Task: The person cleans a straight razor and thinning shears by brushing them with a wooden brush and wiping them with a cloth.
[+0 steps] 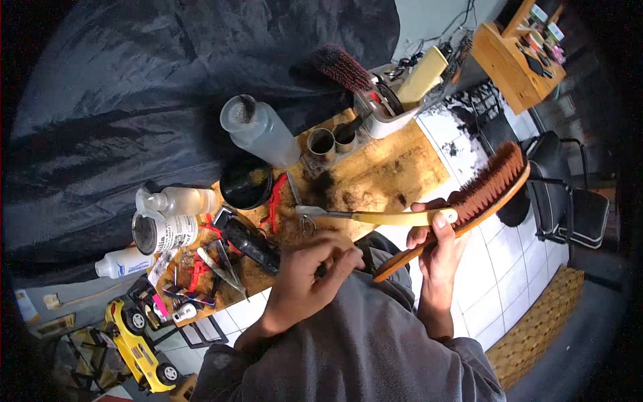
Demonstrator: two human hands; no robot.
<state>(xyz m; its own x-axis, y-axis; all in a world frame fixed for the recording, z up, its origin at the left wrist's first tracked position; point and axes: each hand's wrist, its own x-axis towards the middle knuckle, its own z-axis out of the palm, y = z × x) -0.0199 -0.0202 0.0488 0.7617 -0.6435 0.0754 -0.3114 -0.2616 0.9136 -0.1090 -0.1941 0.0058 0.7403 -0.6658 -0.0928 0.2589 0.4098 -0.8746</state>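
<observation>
My right hand (439, 251) is closed around a long wooden brush (492, 191) with reddish-brown bristles. The same hand also grips a razor-like tool with a yellow handle (402, 218), whose metal end points left over the table. My left hand (311, 278) is beside the brush's handle tip, its fingers curled together; whatever they may hold is hidden. A pair of scissors (298, 201) lies on the wooden table (415, 161) just beyond the metal end. Near my left hand, a black clipper-like device (251, 244) rests on the table.
A spray bottle (261, 134), a black bowl (246, 186), metal cups (321, 142) and a white container of brushes (392, 124) stand on the far side. Further bottles, a can (167, 233) and small tools crowd the left. Black chairs (552, 187) are at right.
</observation>
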